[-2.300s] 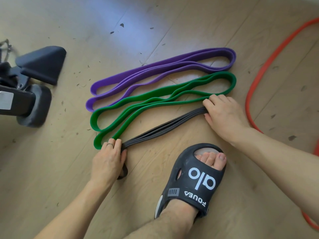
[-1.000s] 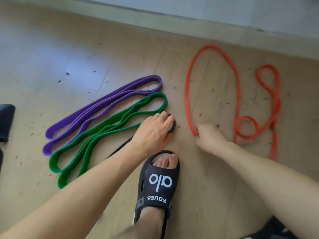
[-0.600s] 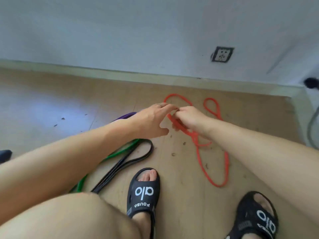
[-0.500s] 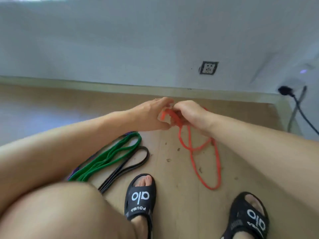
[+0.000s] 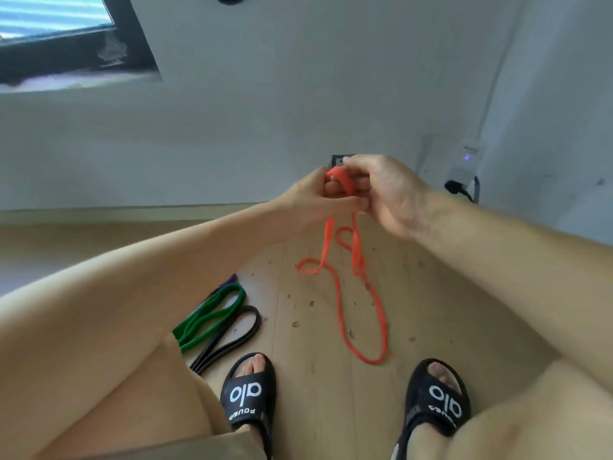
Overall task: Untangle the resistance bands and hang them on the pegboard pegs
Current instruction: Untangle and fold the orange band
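Note:
Both hands hold the top of the thin orange band [image 5: 342, 313] up in front of the wall. My left hand [image 5: 315, 200] and my right hand [image 5: 388, 194] pinch it close together, fingers curled round the loop. The band hangs down in twisted loops with a knot-like crossing, and its lower loop lies on the floor. Folded flat on the floor at lower left lie the green band [image 5: 212, 317] and the black band [image 5: 232, 336]. Only a tip of the purple band [image 5: 230, 278] shows past my left arm. No pegboard is in view.
My feet in black slides [image 5: 247, 393] [image 5: 438, 403] stand on the wooden floor [image 5: 308, 376]. A wall socket [image 5: 336, 160] sits behind my hands; a plug and cable [image 5: 459, 187] at the right; a window [image 5: 59, 34] at upper left.
My hands left the black band on the floor, took hold of the orange band and raised it. The view has tilted up from the floor to the wall.

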{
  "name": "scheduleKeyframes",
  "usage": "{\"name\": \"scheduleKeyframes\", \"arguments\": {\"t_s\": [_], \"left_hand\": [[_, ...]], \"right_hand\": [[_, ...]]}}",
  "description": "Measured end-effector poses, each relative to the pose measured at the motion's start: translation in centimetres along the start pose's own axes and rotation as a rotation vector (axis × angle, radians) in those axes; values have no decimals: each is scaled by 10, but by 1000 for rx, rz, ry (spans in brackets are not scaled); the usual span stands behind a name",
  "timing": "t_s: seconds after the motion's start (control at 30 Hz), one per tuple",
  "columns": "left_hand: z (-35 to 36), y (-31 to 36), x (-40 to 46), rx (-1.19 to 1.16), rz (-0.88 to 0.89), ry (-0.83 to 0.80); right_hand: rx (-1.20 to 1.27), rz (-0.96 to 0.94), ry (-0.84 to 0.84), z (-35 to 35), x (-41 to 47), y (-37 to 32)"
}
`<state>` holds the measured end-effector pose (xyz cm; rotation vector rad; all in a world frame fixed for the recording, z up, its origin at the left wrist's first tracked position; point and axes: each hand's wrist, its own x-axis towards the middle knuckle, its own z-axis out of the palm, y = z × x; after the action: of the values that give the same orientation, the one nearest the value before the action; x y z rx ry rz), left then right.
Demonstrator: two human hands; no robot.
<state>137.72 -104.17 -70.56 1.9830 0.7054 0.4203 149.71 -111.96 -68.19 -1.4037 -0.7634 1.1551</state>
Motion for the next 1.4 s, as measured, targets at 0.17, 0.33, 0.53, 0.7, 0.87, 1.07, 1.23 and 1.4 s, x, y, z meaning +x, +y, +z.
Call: {"name": "scheduleKeyframes", "arguments": {"t_s": [0.17,0.33,0.53,0.7,0.87,1.07,1.23,1.4], "left_hand": [[12,4,7,-49,-26,57],[13,12,13,2,-5,48],[10,11,11,74,64,8],[4,13,14,66,89,38],[0,18,6,-54,99,-35],[-13,16,1,-279,-24,-101],[-14,12,1,-129,30,-43],[-14,11,1,-157,17,-63]], "right_hand": [[3,-58,-2,-14,1,-9],[16,-93,21,-26,2,-14],[4,-66,42,-35,3,-15],[30,-83,24,-36,3,-19],[-25,-103,60,-40,6,-21],[-87,-135,41,-41,7,-19],[-198,-247,86,-41,8,-16],[-136,-240,88,-39,7,-17]]}}
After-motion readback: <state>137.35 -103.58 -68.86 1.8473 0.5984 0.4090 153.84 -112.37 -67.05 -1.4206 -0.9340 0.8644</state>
